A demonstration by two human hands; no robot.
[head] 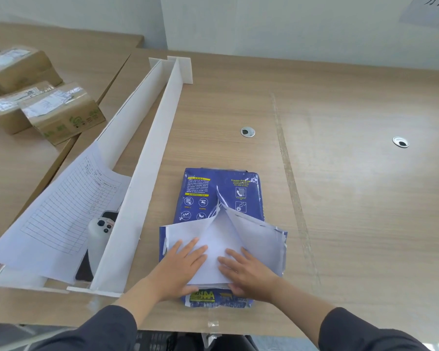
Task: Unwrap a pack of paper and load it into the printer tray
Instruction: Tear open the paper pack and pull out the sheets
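Observation:
A blue pack of paper (208, 191) lies on the wooden desk near its front edge. Its wrapper is torn open along the top seam, and two white-lined flaps (259, 231) are folded out to the left and right. White sheets (218, 239) show in the gap. My left hand (180, 267) lies on the left flap and the near end of the sheets, thumb under the stack's edge. My right hand (249, 272) rests on the right side of the sheets, fingers spread, its thumb at the near edge. No printer tray is in view.
A long white divider frame (147, 158) runs along the left of the pack. A printed form (61, 206) and a white phone (99, 231) lie inside it. Cardboard boxes (61, 115) stand far left. Two metal cable grommets (247, 132) sit in the desk beyond the pack.

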